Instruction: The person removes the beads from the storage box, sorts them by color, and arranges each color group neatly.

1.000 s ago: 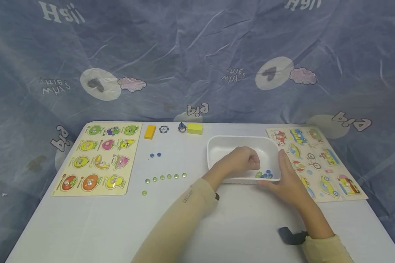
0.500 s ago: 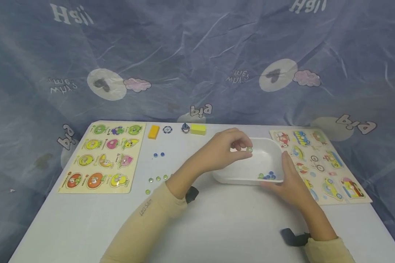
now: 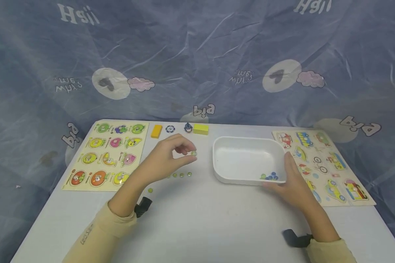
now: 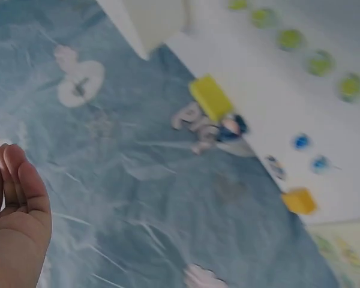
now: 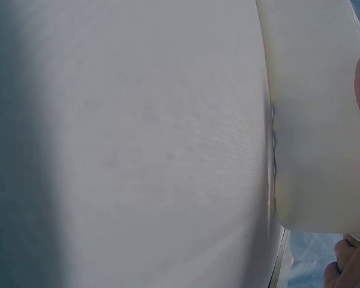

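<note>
Between thumb and fingertips, my left hand (image 3: 166, 157) pinches a green glass bead (image 3: 194, 153) above the table, left of a white plastic tub (image 3: 240, 162). My right hand (image 3: 293, 185) grips the tub at its near right corner, with the thumb on the front wall. Inside that corner lie several blue beads (image 3: 273, 176) and a green bead (image 3: 263, 176). Below my left hand runs a row of green beads (image 3: 181, 175), partly hidden by it, and one green bead (image 3: 150, 190) sits nearer me. Two blue beads (image 4: 301, 141) on the table show only in the left wrist view.
A fruit puzzle board (image 3: 108, 157) lies at the left and a vehicle puzzle board (image 3: 319, 170) at the right, partly behind my right hand. Along the back stand an orange block (image 3: 156, 131), a patterned chip (image 3: 170, 129), a small penguin-like figure (image 3: 188, 127) and a yellow block (image 3: 201, 129).
My left hand has come up out of the tub with a green bead and moved left over the table. My right hand stays on the tub's corner.
</note>
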`<action>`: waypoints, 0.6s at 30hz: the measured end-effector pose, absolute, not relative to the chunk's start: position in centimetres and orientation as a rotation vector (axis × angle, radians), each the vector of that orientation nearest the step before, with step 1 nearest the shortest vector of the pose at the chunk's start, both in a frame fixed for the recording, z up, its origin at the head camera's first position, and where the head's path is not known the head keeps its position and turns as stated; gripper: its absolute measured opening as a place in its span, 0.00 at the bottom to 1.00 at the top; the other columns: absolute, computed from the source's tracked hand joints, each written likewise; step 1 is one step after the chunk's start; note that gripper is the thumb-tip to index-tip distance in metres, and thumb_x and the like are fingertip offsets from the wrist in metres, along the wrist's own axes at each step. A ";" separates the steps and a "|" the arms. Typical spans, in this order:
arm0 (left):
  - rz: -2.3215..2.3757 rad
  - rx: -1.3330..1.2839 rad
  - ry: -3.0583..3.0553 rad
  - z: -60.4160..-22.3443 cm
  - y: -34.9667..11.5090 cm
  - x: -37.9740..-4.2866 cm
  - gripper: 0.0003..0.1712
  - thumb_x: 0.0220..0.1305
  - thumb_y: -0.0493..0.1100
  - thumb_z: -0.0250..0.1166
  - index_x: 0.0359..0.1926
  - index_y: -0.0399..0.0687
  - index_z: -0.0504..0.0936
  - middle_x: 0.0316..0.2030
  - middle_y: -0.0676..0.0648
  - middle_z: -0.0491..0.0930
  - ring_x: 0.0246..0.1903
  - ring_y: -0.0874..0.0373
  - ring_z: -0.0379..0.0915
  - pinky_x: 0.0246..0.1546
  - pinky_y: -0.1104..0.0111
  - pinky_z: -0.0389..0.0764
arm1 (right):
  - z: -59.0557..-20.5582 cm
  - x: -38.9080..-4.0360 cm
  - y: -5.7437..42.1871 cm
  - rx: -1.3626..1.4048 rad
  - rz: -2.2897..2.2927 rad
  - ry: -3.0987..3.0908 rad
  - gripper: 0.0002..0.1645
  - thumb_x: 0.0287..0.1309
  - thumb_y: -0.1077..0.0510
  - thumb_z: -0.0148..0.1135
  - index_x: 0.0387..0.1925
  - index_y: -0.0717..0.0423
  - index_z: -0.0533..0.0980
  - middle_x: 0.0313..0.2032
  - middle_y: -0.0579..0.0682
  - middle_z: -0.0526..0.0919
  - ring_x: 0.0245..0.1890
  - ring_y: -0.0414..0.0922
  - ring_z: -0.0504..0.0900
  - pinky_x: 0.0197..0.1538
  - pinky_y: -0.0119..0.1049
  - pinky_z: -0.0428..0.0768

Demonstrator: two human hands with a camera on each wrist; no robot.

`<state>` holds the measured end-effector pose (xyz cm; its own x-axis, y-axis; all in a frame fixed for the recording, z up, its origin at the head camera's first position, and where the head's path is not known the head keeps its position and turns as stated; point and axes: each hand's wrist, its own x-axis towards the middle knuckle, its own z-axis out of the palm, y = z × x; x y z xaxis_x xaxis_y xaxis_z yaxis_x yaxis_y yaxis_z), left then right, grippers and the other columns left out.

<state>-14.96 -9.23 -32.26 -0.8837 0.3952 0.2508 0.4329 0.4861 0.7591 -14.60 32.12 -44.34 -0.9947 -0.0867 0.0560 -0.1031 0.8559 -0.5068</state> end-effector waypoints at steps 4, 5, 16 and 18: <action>-1.422 -0.561 -2.749 -34.2 -12.0 -14.5 0.09 0.56 0.52 0.68 0.37 0.63 0.79 0.35 0.60 0.77 0.39 0.63 0.72 0.45 0.63 0.76 | -44.3 -14.5 32.2 0.146 0.820 -3.000 0.79 0.37 0.25 0.66 0.71 0.47 0.23 0.73 0.47 0.23 0.74 0.54 0.28 0.71 0.61 0.42; -1.423 -0.519 -2.773 -34.7 -12.6 -14.4 0.09 0.56 0.53 0.68 0.37 0.63 0.79 0.35 0.60 0.77 0.39 0.62 0.72 0.44 0.63 0.76 | -44.2 -14.5 32.2 0.143 0.818 -3.001 0.79 0.37 0.25 0.66 0.71 0.47 0.23 0.73 0.47 0.22 0.74 0.54 0.28 0.71 0.61 0.42; -1.363 -0.344 -2.950 -40.6 -16.2 -13.4 0.09 0.53 0.51 0.71 0.35 0.60 0.82 0.34 0.57 0.78 0.38 0.60 0.72 0.44 0.65 0.76 | -44.2 -14.5 32.0 0.131 0.815 -3.004 0.78 0.38 0.26 0.67 0.72 0.47 0.24 0.73 0.46 0.23 0.74 0.53 0.28 0.71 0.61 0.42; -1.321 -0.352 -2.972 -41.2 -16.5 -13.3 0.08 0.52 0.49 0.72 0.35 0.59 0.83 0.34 0.55 0.78 0.38 0.60 0.72 0.45 0.64 0.76 | -44.1 -14.5 32.0 0.129 0.811 -3.009 0.78 0.38 0.26 0.66 0.72 0.48 0.24 0.73 0.46 0.23 0.74 0.53 0.28 0.71 0.61 0.42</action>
